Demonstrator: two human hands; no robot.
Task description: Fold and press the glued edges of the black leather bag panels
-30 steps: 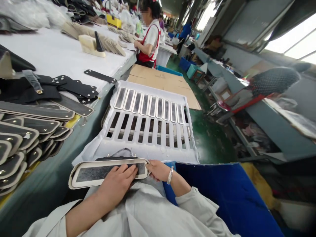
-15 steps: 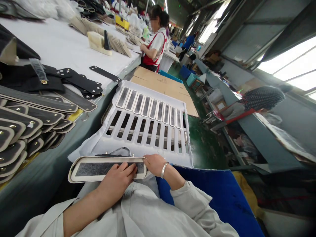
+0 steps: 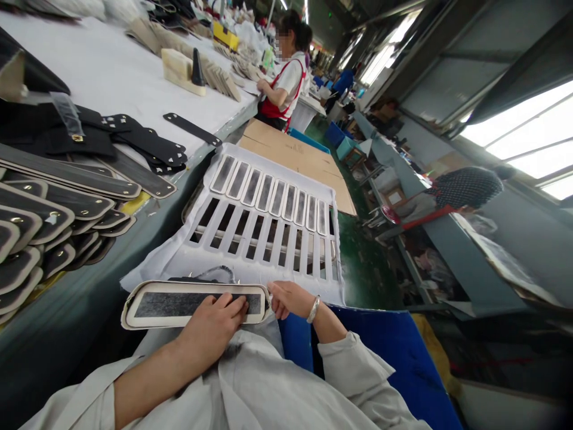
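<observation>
Across my lap, in front of the frame, lies a long rounded piece [image 3: 170, 303] with a raised cream rim and a dark grey centre panel. It looks like the base of a bag. My left hand [image 3: 219, 319] rests over the panel, fingers stretched out and lying on it. At the piece's right end my right hand [image 3: 290, 298] has its thumb and forefinger pinched at the rim, the other fingers curled under. Just beyond stands a white slotted frame [image 3: 250, 257]; a row of similar grey panels [image 3: 268, 194] with cream edges lies on its upper part.
On the left table are piled strap-shaped pieces [image 3: 49, 212] with metal studs, black pieces [image 3: 138, 140] and a block with a black cone [image 3: 185, 71]. A cardboard sheet [image 3: 295, 152] lies past the frame. Blue board [image 3: 380, 340] is at my right. A co-worker [image 3: 286, 83] stands ahead.
My right hand has shifted slightly right and turned at the piece's end, its fingers now more curled. My left hand stays on the panel.
</observation>
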